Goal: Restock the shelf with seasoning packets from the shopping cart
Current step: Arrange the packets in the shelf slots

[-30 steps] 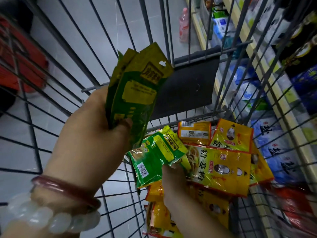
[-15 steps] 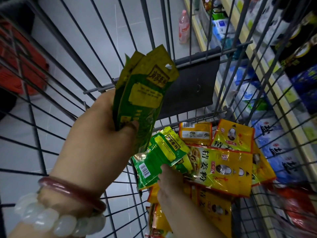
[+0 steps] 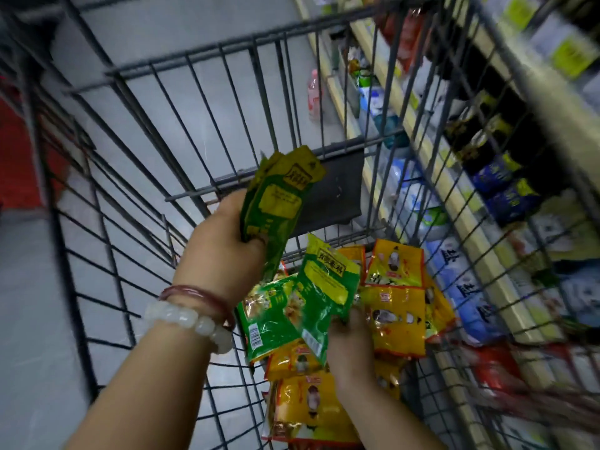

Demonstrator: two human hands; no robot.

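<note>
Green seasoning packets (image 3: pixel 311 297): two loose ones lie tilted on top of the pile in the shopping cart (image 3: pixel 194 125), long axes running roughly up-and-away, top edges toward the cart's far end, barcode ends toward the person. Yellow packets (image 3: pixel 394 316) lie under and to the right of them.

Right hand (image 3: pixel 352 349): reaches in from below, directly at the near lower edge of the right-hand green packet, touching it. Fingers are hidden behind the packets; cannot tell whether they pinch it or only push.

Left hand (image 3: pixel 224 235): raised above the pile, fingers curled round a held stack of green packets (image 3: pixel 279 203), stack upright and leaning right.

Judgement: the right hand is the nearer one to the loose packets; the next pick goes upward and left to join the held stack. Shelf (image 3: pixel 487 177) lies to the right, beyond the cart wall, well apart from both hands.
</note>
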